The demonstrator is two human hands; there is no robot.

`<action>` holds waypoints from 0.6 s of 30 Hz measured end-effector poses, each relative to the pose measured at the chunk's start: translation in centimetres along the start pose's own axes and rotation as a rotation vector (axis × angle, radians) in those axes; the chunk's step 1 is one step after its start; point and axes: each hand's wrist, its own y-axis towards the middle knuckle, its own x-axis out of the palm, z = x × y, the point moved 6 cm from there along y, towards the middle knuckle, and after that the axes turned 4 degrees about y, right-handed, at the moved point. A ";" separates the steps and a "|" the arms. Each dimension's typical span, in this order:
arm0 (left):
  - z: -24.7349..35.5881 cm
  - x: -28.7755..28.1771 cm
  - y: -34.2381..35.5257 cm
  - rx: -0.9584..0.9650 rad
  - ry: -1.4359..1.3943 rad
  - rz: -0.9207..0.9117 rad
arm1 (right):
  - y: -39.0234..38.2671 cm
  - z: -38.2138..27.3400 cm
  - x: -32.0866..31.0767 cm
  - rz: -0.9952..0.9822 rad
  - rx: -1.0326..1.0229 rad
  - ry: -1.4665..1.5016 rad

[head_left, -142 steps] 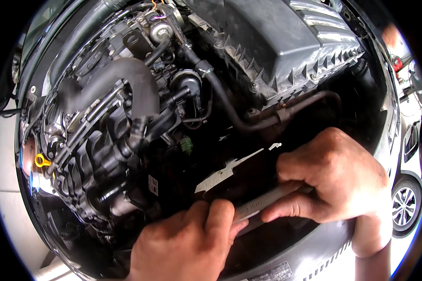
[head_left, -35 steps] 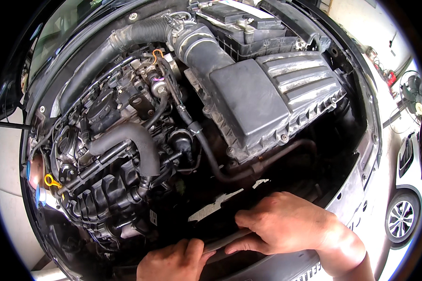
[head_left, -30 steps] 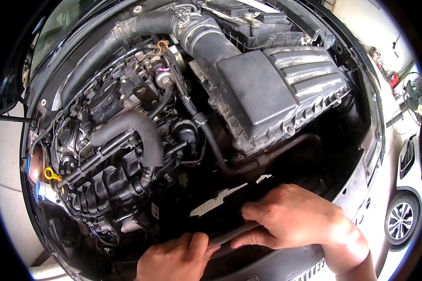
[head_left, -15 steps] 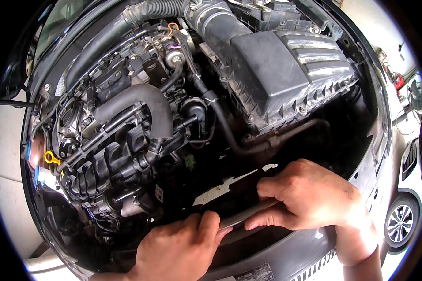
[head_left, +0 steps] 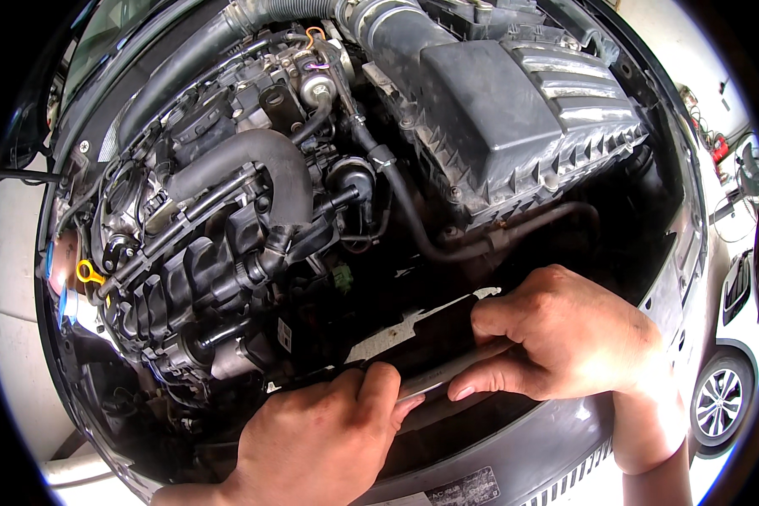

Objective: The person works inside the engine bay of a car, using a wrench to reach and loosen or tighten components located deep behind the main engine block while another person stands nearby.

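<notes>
Along the front of an open car engine bay, a long grey bar-like piece (head_left: 432,376) runs between my two hands; its ends are hidden. My left hand (head_left: 316,434) grips it at the lower middle, fingers curled over it. My right hand (head_left: 565,341) grips it further right, with the thumb along its lower side. Just beneath them is the car's dark front edge (head_left: 514,434) with a label (head_left: 468,487). Behind the piece, a pale strip (head_left: 405,325) shows down in the dark gap.
The engine (head_left: 202,287) fills the left, with a curved black hose (head_left: 287,177) and yellow dipstick loop (head_left: 88,272). A black airbox (head_left: 497,118) sits upper right, a thinner pipe (head_left: 430,249) below it. At the far right are a white car's wheel (head_left: 721,396) and red equipment (head_left: 717,148).
Over the last second the engine bay and both hands have shifted upward in the view, as the camera moved. Both hands keep the same grip on the grey piece.
</notes>
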 end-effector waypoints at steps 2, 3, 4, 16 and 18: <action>-0.2 0.4 0.2 0.076 0.126 -0.076 | 0.1 0.2 0.3 0.063 -0.057 -0.001; 0.0 0.5 0.1 0.074 0.124 -0.077 | 0.1 0.0 0.2 0.126 -0.113 -0.001; 0.1 0.3 0.0 0.039 0.056 -0.036 | 0.1 0.1 0.2 0.124 -0.112 -0.001; 0.2 0.3 0.0 0.034 0.046 -0.047 | 0.0 0.3 0.4 0.120 -0.117 0.002; 0.2 0.1 0.0 0.006 -0.017 -0.003 | -0.1 0.2 0.2 0.128 -0.113 0.017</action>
